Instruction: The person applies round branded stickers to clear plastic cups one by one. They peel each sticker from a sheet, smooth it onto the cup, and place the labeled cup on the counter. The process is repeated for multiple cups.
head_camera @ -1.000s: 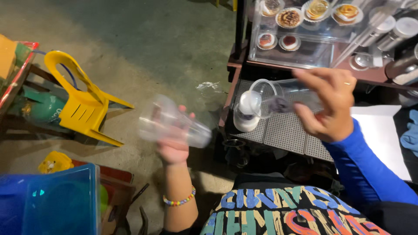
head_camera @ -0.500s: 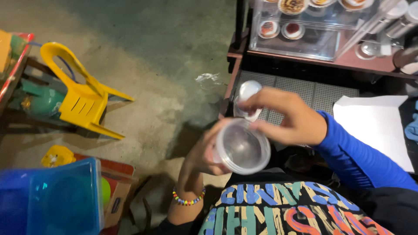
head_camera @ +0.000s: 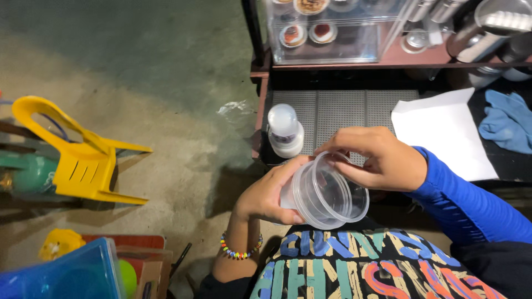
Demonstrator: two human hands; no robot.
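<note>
Cups [head_camera: 327, 194], clear plastic and nested as a small stack, sit close to the chest, mouth turned toward the camera. Left hand [head_camera: 271, 195] wraps the stack's side from below, closed on it; a beaded bracelet [head_camera: 241, 250] rings that wrist. Right hand [head_camera: 374, 160], blue-sleeved, grips the rim from above, fingertips curled over the lip. Compared with a second ago, when the hands were well apart, each with its own clear piece, both hands are now together on one stack; half a second ago they were already joined in much the same pose, so the change since is slight: the stack sits a little lower and the opening faces up more squarely. Judgement: the pieces look nested or are being separated at the rim; which one I cannot tell. Just beyond the hands a white-capped bottle [head_camera: 285, 130] stands on a grey ribbed mat [head_camera: 332, 111]. White paper [head_camera: 440, 130] and a blue cloth [head_camera: 507, 122] lie to the right. Farther off, a clear case [head_camera: 327, 41] holds small dishes. On the floor to the left lies a tipped yellow chair [head_camera: 77, 158].
</note>
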